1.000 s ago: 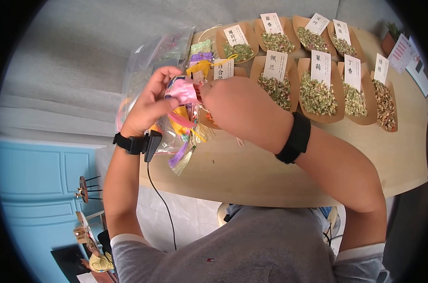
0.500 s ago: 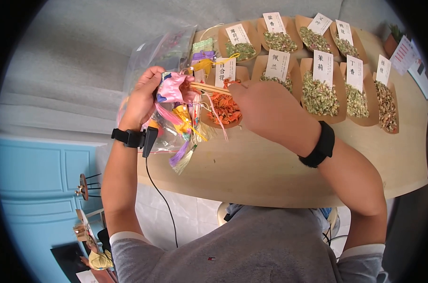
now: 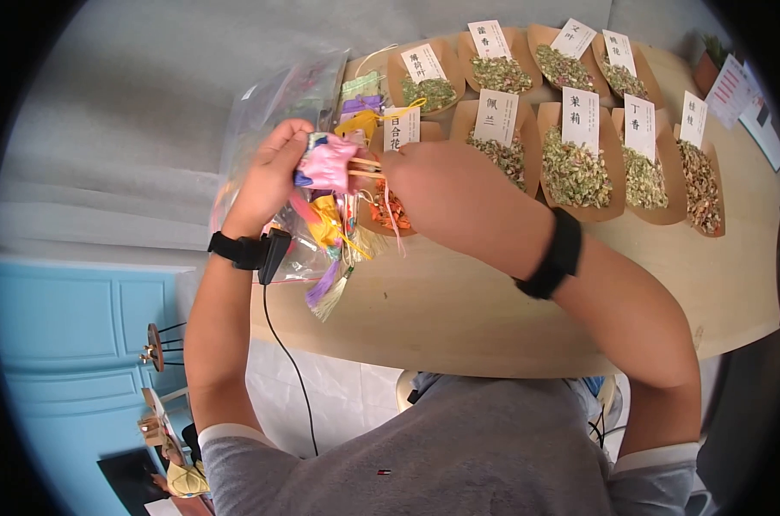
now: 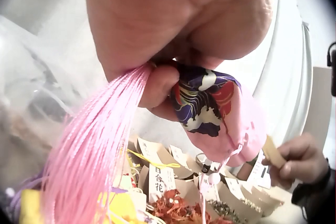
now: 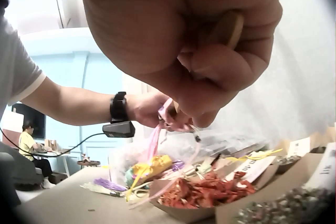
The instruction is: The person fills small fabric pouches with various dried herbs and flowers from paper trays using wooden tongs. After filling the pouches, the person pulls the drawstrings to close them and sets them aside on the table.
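Observation:
My left hand (image 3: 274, 176) grips a pink satin pouch (image 3: 328, 165) with a blue patterned panel. In the left wrist view a long pink tassel (image 4: 100, 140) hangs from beneath the fingers, and a white bead (image 4: 214, 178) hangs on the drawstring. My right hand (image 3: 463, 185) holds wooden tongs (image 3: 368, 175), whose two prongs reach into the mouth of the pouch. The prong tips are hidden inside the fabric. A rounded wooden end (image 5: 234, 29) pokes out of the curled right fingers. Below the hands sits a paper tray of orange-red dried petals (image 5: 202, 190).
More labelled paper trays of dried herbs (image 3: 579, 176) stand in two rows on the wooden table (image 3: 493, 318). A clear plastic bag (image 3: 278, 103) lies at the left, beside yellow and purple tasselled pouches (image 3: 325, 225). A cable (image 3: 295, 370) hangs from the left wrist.
My right hand drew back rightward half a second ago, showing more of the tongs, and is now closer to the pouch again. The left hand has turned the pouch and keeps its grip.

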Available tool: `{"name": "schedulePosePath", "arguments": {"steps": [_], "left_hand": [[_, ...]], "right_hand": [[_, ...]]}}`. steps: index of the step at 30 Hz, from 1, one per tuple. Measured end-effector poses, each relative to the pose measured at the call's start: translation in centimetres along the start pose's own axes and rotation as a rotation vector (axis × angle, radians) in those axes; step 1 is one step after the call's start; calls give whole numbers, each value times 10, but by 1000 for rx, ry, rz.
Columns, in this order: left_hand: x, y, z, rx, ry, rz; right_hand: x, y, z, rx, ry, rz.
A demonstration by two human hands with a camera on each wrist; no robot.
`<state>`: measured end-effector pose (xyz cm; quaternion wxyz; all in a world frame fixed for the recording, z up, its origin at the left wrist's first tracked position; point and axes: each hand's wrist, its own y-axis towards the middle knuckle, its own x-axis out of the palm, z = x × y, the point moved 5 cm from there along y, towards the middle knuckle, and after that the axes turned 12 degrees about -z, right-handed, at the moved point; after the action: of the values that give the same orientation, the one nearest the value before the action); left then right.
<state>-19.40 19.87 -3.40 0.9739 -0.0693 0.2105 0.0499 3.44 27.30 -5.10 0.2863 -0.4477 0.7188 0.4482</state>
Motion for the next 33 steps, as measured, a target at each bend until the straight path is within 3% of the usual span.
{"name": "schedulePosePath", "arguments": {"steps": [2, 5, 7, 12, 15, 17, 21, 23, 24, 25, 28, 30, 32, 33], "left_hand": [[13, 3, 7, -9, 127, 30], [15, 1, 22, 128, 435, 124], [12, 0, 26, 140, 445, 131], [9, 4, 23, 177, 483, 102], [-2, 7, 14, 117, 364, 60], [-16, 1, 3, 103, -140, 20], [-28, -15, -5, 141, -393, 18], [-30, -19, -5, 138, -438, 3], [-30, -24, -3, 129, -486, -8], [-30, -29, -6, 117, -483, 107], [-21, -36, 3, 108, -563, 95], [-20, -36, 5, 99, -532, 166], [-16, -34, 10, 217, -612, -182], [-11, -33, 12, 217, -611, -183]], "right_hand": [[5, 3, 2, -33, 36, 14], [7, -10, 13, -37, -8, -16], [10, -26, 31, 129, -68, -207], [6, -44, 41, 184, -72, -227], [-3, -46, 41, 218, -67, -269], [-8, -45, 36, 233, -52, -292], [8, -50, 39, 196, -91, -335], [10, -49, 39, 145, -139, -350], [1, -48, 37, 154, -95, -304], [-7, -48, 34, 164, -48, -259], [-46, -51, 18, 179, 104, -200], [-72, -49, -1, 167, 182, -285], [-70, -51, -14, 157, 260, -370], [-72, -53, -21, 84, 256, -230]]}}
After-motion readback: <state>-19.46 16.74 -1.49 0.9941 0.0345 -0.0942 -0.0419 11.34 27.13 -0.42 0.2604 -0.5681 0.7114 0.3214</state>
